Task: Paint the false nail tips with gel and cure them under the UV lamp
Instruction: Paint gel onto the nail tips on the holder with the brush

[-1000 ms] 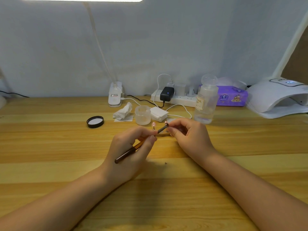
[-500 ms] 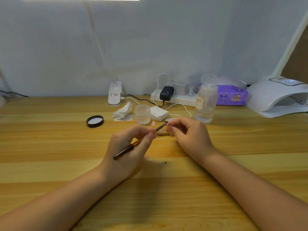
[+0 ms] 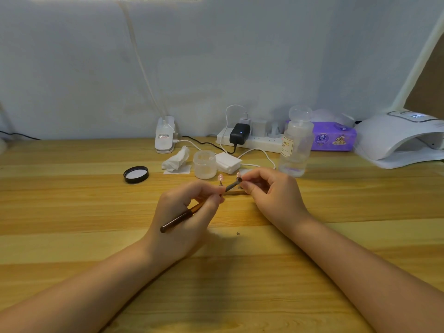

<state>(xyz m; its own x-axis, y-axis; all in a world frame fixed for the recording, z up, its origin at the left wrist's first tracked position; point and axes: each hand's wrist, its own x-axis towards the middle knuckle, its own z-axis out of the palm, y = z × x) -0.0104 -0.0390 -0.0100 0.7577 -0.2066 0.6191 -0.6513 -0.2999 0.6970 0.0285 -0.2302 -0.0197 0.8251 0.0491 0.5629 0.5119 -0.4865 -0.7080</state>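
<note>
At centre frame the left hand (image 3: pixel 185 212) is gripping the brush (image 3: pixel 201 205) while the right hand (image 3: pixel 271 191) is pinching a nail tip (image 3: pixel 238 174) (bristles touching), needing light, even strokes.

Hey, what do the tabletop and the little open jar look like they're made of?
Tabletop: wood or wood-look laminate, with yellow plank bands, visible grain and a mild sheen. Jar: probably frosted, translucent plastic, cloudy white; glass can't be ruled out.
</note>
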